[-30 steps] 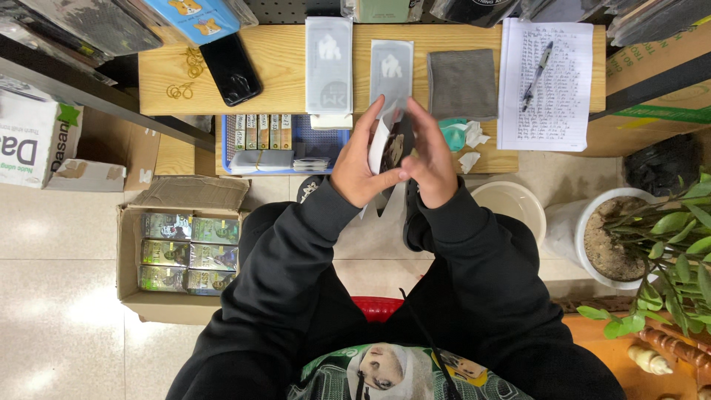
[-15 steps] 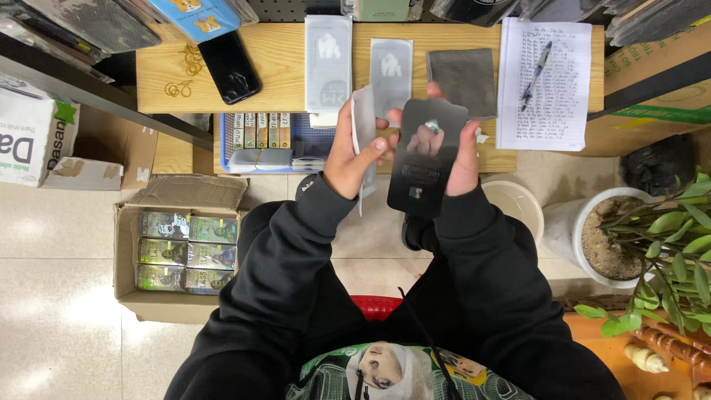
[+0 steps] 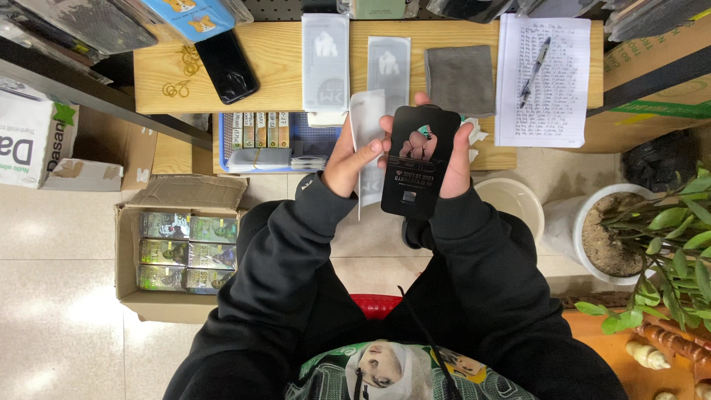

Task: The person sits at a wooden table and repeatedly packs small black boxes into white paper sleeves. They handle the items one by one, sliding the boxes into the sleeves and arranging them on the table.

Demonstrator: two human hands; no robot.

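Both hands up close together, right hand (image 3: 458,159) gripping the black card sleeve (image 3: 419,163), left hand (image 3: 348,159) pinching the pale packet (image 3: 366,141), which looks likely to slip floorward from that light pinch.

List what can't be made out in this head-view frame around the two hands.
- Front of the black flat package: turned away, right hand covers its edge.
- White sleeve: lower part hidden behind left hand and the package.
- Handwriting on the paper sheet: too small.
- Blue tray: partly under the wooden desk.
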